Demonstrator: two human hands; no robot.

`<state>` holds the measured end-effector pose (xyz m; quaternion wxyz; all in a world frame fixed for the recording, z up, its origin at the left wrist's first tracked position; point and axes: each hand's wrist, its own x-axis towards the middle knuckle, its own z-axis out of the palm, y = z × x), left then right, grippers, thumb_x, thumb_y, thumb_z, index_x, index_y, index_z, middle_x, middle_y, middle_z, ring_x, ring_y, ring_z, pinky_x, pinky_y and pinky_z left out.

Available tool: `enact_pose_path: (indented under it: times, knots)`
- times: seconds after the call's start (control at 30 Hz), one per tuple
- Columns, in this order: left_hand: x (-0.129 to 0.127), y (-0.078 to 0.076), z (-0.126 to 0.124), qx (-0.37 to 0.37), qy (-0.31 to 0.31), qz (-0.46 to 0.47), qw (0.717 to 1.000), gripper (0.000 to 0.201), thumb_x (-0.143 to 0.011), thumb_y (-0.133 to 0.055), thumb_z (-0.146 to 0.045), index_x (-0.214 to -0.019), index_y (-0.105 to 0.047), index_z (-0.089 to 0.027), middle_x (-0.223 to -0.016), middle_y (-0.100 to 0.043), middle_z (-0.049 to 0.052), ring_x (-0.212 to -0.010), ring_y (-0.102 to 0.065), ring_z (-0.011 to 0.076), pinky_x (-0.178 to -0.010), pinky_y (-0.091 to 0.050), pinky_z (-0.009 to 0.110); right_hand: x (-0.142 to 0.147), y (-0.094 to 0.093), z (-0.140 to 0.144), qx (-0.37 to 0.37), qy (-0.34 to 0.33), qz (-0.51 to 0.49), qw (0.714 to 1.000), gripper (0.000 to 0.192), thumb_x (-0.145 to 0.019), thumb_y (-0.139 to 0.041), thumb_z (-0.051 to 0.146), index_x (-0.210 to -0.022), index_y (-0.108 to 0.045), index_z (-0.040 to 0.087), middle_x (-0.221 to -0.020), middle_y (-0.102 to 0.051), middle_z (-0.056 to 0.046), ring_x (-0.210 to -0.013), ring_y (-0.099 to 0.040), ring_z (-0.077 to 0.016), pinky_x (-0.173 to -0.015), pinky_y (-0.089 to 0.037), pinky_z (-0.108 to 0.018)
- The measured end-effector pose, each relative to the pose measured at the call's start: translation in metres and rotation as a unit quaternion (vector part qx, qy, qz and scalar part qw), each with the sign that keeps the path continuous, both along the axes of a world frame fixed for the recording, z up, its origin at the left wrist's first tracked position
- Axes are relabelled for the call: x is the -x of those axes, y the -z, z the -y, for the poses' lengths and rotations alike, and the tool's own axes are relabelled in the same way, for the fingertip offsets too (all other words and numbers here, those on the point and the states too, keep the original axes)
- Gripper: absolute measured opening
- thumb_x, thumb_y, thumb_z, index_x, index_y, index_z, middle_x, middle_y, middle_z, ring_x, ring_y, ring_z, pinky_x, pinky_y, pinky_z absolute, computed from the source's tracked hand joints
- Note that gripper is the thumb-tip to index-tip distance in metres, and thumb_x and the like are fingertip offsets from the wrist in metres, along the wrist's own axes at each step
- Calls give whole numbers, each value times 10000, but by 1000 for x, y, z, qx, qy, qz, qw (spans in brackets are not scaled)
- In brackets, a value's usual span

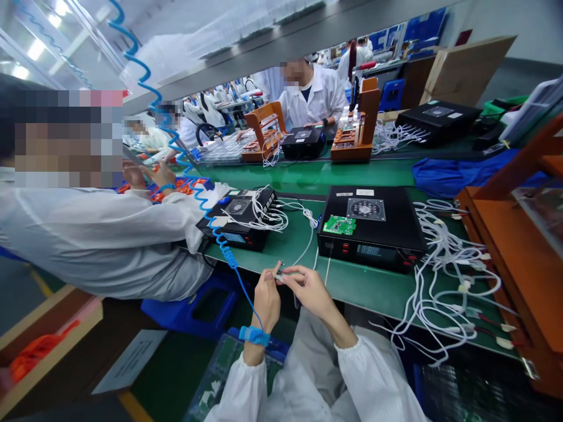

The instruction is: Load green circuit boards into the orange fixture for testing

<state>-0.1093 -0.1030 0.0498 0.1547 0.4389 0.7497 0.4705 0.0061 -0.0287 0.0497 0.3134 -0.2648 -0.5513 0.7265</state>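
My left hand [267,299], with a blue wrist strap [254,335] on its wrist, pinches a small pale part with a dark metallic bit [280,271]. Fingers of my right hand [310,291] close on the same part from the right. A white cable [308,245] runs down to my fingertips; whether it is joined to the part is hidden. Both hands are just off the near edge of the green bench [352,282]. Beyond them stands a black box [396,220] with a fan and a display, and a green circuit board [339,225] lies on its top.
Another black box [237,214] with white cables stands to the left, beside a seated co-worker [109,240]. Tangled white cables [444,293] hang over the edge at right, by an orange fixture [505,264]. A coiled blue cord [189,170] crosses the view to my wrist strap.
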Motion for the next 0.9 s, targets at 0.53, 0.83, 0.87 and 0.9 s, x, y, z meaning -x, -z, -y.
enact_pose_path:
  times: [0.53,0.83,0.87,0.9]
  knots:
    - [39,22,0,61,-66,159,983,884,-897,-156,-786,-1014,-703,-101,-596,-505,8,-562,-435,163,-545,-346,278,27,26,-36,-544,-53,301,782,73,-862,-744,245,-930,-746,219,-1033,-611,-79,-1083,-492,-266,-947,-427,-418]
    - [39,28,-7,23,-46,180,982,728,-931,-200,-740,-753,-603,-160,-562,-447,-15,-533,-395,132,-527,-322,250,26,23,-40,-501,-28,195,843,196,-1005,-488,129,-1137,-627,172,-1039,-657,-68,-980,-589,-194,-936,-448,-358]
    - [38,27,-7,22,-45,193,980,722,-926,-208,-747,-746,-592,-163,-558,-448,-17,-527,-394,129,-523,-323,246,24,22,-42,-469,-17,163,868,245,-1012,-472,122,-1202,-608,194,-1080,-658,-58,-993,-597,-179,-927,-451,-338]
    - [36,25,-7,21,-44,207,977,716,-919,-217,-755,-743,-583,-165,-554,-447,-20,-521,-392,126,-517,-319,242,23,21,-43,-444,-7,134,886,280,-1013,-468,118,-1239,-600,217,-1115,-657,-50,-1013,-602,-171,-923,-451,-325]
